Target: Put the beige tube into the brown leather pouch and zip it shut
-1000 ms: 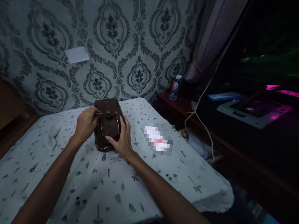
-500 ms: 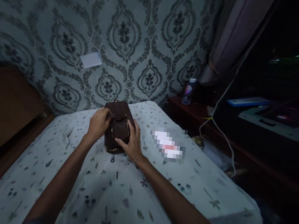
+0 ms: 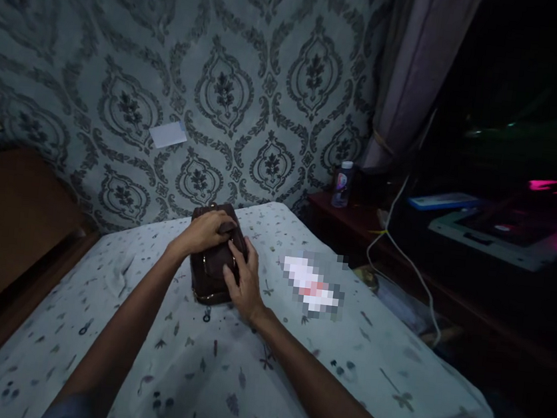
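A small dark brown bag [image 3: 208, 283] with gold-coloured zip edging and a front pocket lies on the patterned white bed sheet [image 3: 208, 389]. My left hand [image 3: 205, 231] reaches across its upper part, fingers curled on the bag's flap [image 3: 227, 227]. From the right, my right hand [image 3: 246, 284] grips the bag, its thumb and fingers on the front pocket. Part of the bag's top is hidden under my left hand.
A blurred-out bright rectangle [image 3: 309, 283] is on the sheet to the right. Beyond the bed, a bottle [image 3: 342, 186] stands on a dark red ledge [image 3: 319, 203], with a white cable [image 3: 414, 275] hanging nearby. Behind is a patterned wall [image 3: 274, 68]; a brown wooden panel [image 3: 10, 225] stands left.
My left hand has moved from the bag's upper left edge rightward over the flap, its fingers now curled there. My right hand stays on the pocket. The view has shifted slightly.
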`<control>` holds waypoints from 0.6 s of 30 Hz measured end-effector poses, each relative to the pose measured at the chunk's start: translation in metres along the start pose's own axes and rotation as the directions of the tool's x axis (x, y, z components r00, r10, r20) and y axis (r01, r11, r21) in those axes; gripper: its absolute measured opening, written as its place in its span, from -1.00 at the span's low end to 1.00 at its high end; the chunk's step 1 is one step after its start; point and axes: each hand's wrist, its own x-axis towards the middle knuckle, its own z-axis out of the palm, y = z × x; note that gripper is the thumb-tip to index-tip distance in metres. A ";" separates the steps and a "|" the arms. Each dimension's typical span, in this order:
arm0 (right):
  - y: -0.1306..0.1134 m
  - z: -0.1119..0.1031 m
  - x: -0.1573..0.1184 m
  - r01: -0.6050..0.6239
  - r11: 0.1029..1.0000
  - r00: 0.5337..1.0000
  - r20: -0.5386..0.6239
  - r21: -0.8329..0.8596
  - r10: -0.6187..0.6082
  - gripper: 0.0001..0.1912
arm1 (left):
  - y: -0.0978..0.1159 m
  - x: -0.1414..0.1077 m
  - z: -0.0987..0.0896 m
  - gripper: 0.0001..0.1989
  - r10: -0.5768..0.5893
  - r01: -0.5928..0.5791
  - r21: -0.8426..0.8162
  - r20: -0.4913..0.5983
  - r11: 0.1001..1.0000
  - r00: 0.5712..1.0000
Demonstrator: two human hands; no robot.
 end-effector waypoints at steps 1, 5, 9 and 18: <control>0.000 0.001 0.000 -0.005 1.000 1.000 -0.011 0.006 0.005 -0.51 | 0.000 0.000 -0.001 -0.78 0.009 -0.009 0.009 0.009 1.000 1.000; 0.000 0.008 -0.001 -0.001 1.000 0.997 -0.078 -0.023 -0.001 -0.54 | 0.003 0.001 0.005 -0.88 -0.083 0.090 0.078 -0.085 0.993 0.993; -0.002 0.012 -0.002 -0.001 0.995 0.995 -0.098 -0.100 -0.009 -0.55 | 0.006 0.002 0.015 -0.79 -0.173 0.179 0.005 -0.249 0.984 0.953; -0.003 0.009 -0.001 -0.052 0.991 0.998 -0.052 -0.121 0.046 -0.48 | 0.003 0.001 0.025 -0.76 -0.255 0.184 -0.245 -0.305 0.952 0.918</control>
